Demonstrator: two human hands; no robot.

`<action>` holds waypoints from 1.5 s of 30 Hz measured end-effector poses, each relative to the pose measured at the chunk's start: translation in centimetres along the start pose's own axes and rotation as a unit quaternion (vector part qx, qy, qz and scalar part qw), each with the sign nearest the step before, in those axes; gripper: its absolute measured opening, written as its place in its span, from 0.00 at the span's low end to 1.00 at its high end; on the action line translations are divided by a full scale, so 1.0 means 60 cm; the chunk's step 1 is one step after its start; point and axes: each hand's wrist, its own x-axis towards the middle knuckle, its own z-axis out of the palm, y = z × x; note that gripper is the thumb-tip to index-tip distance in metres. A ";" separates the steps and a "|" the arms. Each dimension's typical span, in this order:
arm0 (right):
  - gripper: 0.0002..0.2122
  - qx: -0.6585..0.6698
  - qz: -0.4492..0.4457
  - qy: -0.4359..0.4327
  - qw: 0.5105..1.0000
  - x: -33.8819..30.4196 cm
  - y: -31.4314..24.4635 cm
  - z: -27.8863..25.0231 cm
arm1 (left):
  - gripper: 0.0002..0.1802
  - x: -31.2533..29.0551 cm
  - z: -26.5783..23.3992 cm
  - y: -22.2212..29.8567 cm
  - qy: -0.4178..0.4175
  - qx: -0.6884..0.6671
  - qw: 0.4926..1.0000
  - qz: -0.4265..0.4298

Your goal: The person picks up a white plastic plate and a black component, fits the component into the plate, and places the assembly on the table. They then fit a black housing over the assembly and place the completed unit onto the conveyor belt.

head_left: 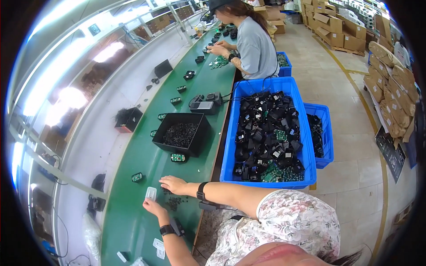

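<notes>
Nearest is the floral top (306,217). On the left, over the green table (122,206), the left hand (154,207) pinches a white plastic tray (151,193); just right, the right hand (174,185) reaches small black parts (175,202), whether gripping any I cannot tell. Farther right stands a blue crate (229,150).

Cannot see the near end of the white tray (151,192), covered by the left hand (153,207), nor the green bench (128,204) directly beneath the right hand (174,185); cannot make out the shape of the loose black pieces (175,202), too small to tell; cannot follow the left forearm (175,248) or the clear bag (139,262) past the lower edge, cut off there
</notes>
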 end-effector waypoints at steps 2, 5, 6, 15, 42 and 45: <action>0.18 -0.023 -0.039 -0.024 0.999 -0.006 -0.013 -0.008 | 0.16 -0.021 -0.049 0.021 0.037 -0.051 0.998 0.013; 0.07 -0.034 -0.097 0.054 0.993 0.002 -0.004 -0.058 | 0.16 -0.062 -0.107 0.056 -0.007 -0.046 0.998 0.038; 0.06 -0.031 -0.097 0.105 0.989 0.002 0.009 -0.063 | 0.16 -0.076 -0.126 0.055 0.003 -0.046 0.999 0.025; 0.19 0.034 0.031 0.059 0.997 0.007 0.030 -0.075 | 0.13 -0.148 -0.092 0.035 0.063 -0.033 0.996 -0.047; 0.07 -0.221 -0.284 -0.173 0.917 0.034 -0.045 -0.083 | 0.10 -0.187 -0.158 0.078 -0.104 -0.113 0.975 -0.159; 0.06 -0.236 -0.265 -0.173 0.919 0.032 -0.055 -0.081 | 0.10 -0.181 -0.156 0.091 -0.121 -0.188 0.955 -0.195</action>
